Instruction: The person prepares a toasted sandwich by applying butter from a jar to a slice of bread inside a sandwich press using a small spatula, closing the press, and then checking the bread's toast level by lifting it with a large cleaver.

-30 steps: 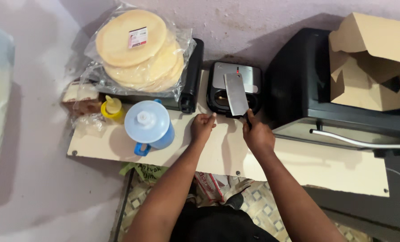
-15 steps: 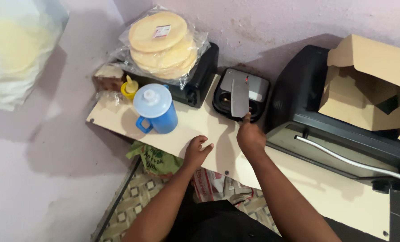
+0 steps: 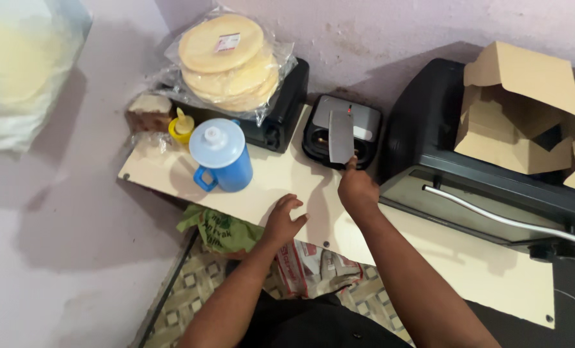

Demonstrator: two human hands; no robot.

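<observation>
My right hand [image 3: 357, 187] grips the handle of a broad cleaver [image 3: 341, 136], its blade pointing away over a small black sandwich press [image 3: 363, 132]. My left hand [image 3: 283, 220] rests flat with fingers spread on the near edge of the cream board table [image 3: 287, 183]. A blue lidded jug [image 3: 220, 154] stands to the left of both hands.
Bagged round flatbreads [image 3: 226, 58] lie on a black appliance [image 3: 286, 113] at the back. A yellow squeeze bottle [image 3: 182, 125] stands left of the jug. A large black oven [image 3: 487, 187] with folded cardboard boxes [image 3: 526, 106] fills the right. Bags lie under the table.
The view has shifted, so the table sits more to the right and nearer. My left hand slid back toward the table's near edge. My right hand still holds the cleaver over the press.
</observation>
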